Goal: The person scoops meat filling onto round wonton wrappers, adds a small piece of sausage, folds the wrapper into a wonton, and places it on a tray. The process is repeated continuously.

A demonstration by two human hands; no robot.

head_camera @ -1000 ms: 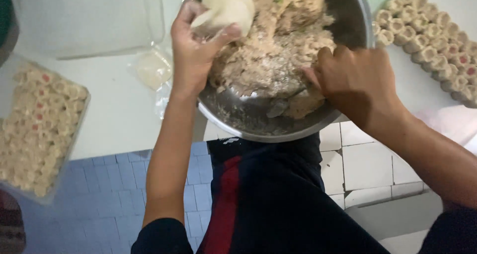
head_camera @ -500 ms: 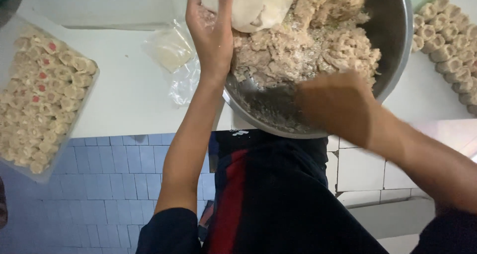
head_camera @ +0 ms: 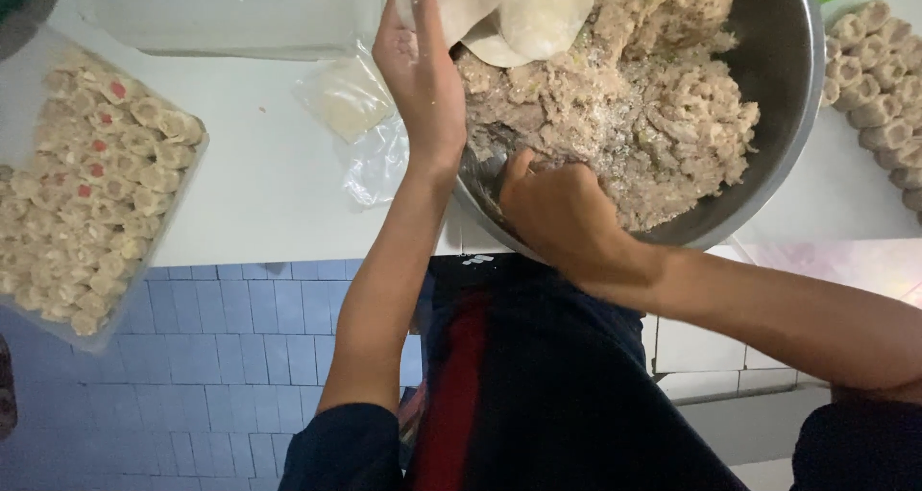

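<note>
Holding thin round wrappers [head_camera: 523,11] flat on its palm, the left hand [head_camera: 423,78] hovers over the steel bowl [head_camera: 783,117]; the right hand [head_camera: 557,208], curled, digs into the minced filling [head_camera: 624,117]; scoop modestly, keeping the wrapper level.

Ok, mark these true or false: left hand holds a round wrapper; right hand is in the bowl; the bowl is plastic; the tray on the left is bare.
1. The left hand holds a round wrapper: true.
2. The right hand reaches into the filling: true.
3. The bowl is plastic: false, it is shiny metal.
4. The tray on the left is bare: false, it is packed with dumplings.
</note>
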